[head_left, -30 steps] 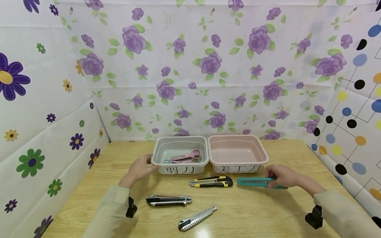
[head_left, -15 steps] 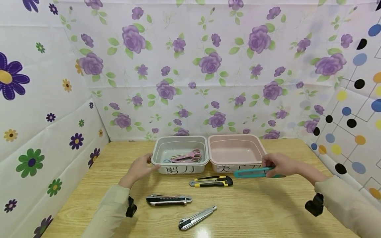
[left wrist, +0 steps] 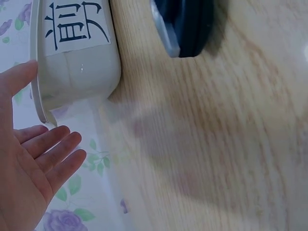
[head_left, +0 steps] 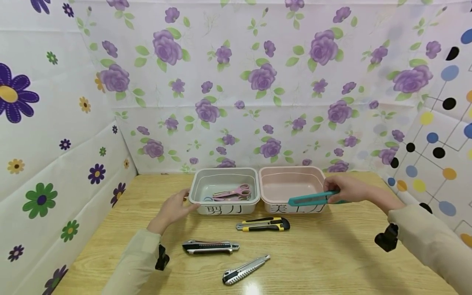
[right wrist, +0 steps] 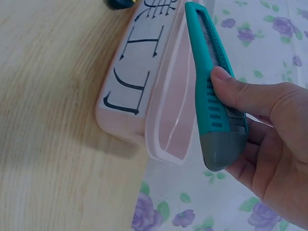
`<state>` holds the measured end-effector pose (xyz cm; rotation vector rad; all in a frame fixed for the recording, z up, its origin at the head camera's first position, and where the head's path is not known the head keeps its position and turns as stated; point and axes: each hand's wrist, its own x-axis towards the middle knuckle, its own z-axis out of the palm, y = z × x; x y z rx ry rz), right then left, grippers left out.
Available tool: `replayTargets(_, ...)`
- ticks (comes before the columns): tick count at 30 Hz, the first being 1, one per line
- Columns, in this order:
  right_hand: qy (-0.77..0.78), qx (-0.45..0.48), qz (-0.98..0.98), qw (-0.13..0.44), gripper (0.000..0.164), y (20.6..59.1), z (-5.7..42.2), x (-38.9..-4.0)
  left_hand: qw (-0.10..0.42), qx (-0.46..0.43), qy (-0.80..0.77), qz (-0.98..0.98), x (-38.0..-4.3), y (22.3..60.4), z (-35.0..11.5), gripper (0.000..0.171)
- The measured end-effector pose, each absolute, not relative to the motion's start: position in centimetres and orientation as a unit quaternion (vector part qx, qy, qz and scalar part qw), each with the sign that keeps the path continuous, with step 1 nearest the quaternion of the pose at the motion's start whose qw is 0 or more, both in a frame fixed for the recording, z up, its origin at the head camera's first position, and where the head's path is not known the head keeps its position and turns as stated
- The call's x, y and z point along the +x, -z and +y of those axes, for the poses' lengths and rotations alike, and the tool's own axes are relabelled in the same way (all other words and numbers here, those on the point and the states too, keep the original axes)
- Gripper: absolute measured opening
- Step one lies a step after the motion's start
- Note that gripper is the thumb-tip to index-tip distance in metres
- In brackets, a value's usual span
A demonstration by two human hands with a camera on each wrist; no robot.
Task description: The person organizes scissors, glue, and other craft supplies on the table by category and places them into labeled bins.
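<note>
My right hand [head_left: 344, 189] pinches a teal utility knife [head_left: 313, 198] between thumb and fingers, raised over the front rim of the pink bin [head_left: 291, 204]. In the right wrist view the knife [right wrist: 209, 82] has a grey end cap, and the thumb lies on its side. My left hand [head_left: 173, 211] is at the left front corner of the grey bin [head_left: 221, 203]. Its thumb touches the rim, as the left wrist view shows, while the loosely extended fingers [left wrist: 53, 149] lie by the corner. Pink-handled scissors [head_left: 239, 191] and other scissors lie inside the grey bin.
A yellow and black utility knife [head_left: 263, 224] lies before the bins. Nearer on the wooden table [head_left: 313, 258] are a black and silver utility knife [head_left: 210, 246] and a silver one [head_left: 245, 269]. Flowered cloth [head_left: 236, 102] hangs behind; both bins carry written labels.
My right hand has lifted the teal utility knife off the table and brought it up to the pink bin's front rim. The left hand has stayed at the grey bin.
</note>
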<state>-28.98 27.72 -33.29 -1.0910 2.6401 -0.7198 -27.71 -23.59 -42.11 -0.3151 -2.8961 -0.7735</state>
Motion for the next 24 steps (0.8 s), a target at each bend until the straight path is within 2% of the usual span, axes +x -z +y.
replayTargets(7,0.25,-0.349,0.897,0.104,0.014,32.9,27.8,-29.8,0.058,-0.101,0.247,-0.962,-27.2,42.0,-23.6,0.071)
replayTargets(15,0.228,-0.349,0.906,0.065,0.016,32.2,27.7,-31.2,0.059,-0.099,0.248,-0.962,-27.5,41.8,-23.3,0.069)
replayTargets(24,0.201,-0.311,0.926,0.072,0.017,31.5,26.6,-32.0,0.061,-0.098,0.249,-0.962,-27.7,41.8,-23.2,0.071)
